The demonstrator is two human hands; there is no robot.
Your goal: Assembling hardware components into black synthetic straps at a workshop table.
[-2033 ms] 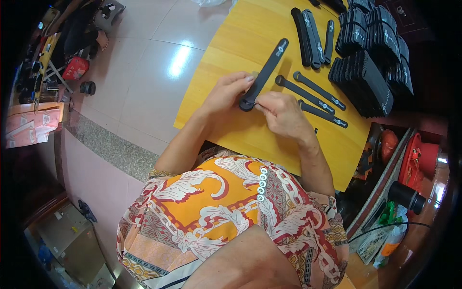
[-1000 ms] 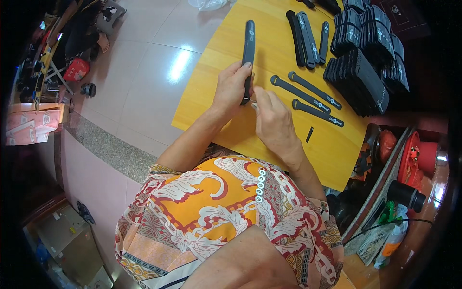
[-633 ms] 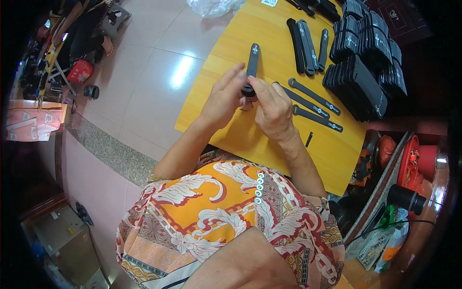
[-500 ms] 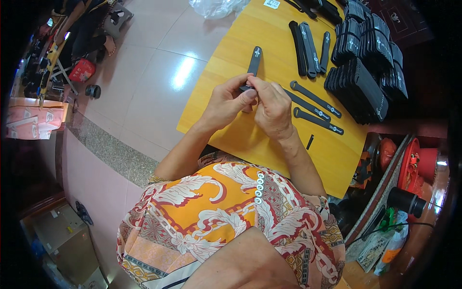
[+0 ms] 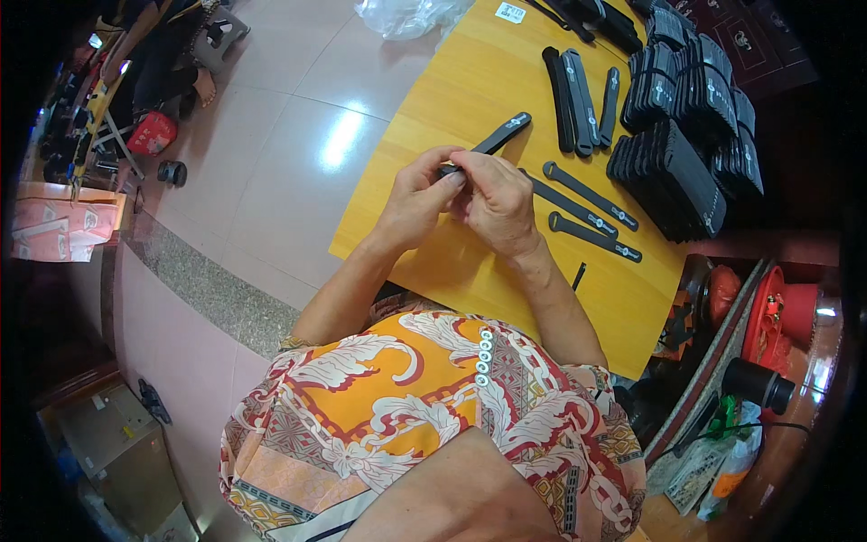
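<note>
Over the near part of the yellow table (image 5: 370,194), a black strap (image 5: 503,133) with a small pale print is pinched between my hands. My left hand (image 5: 406,206) is closed on its near part, thumb on top. My right hand (image 5: 499,203) meets it there, its fingertips closed on the same part. The strap's free end points away and to the right; what lies under my fingers is hidden. Just right of my right hand lie several similar flat black straps (image 5: 591,195) with rounded, slotted heads. A short black strip (image 5: 579,275) lies by my right forearm.
Stacked bundles of black straps (image 5: 666,176) stand at the table's right edge. More long straps (image 5: 581,104) lie left of them. A small white label (image 5: 510,12) is at the far edge. A plastic bag (image 5: 408,14) lies beyond. Red items (image 5: 768,312) crowd the right side.
The free end of the held strap has swung to the right and lower. Both hands have shifted slightly left and keep their grip on it.
</note>
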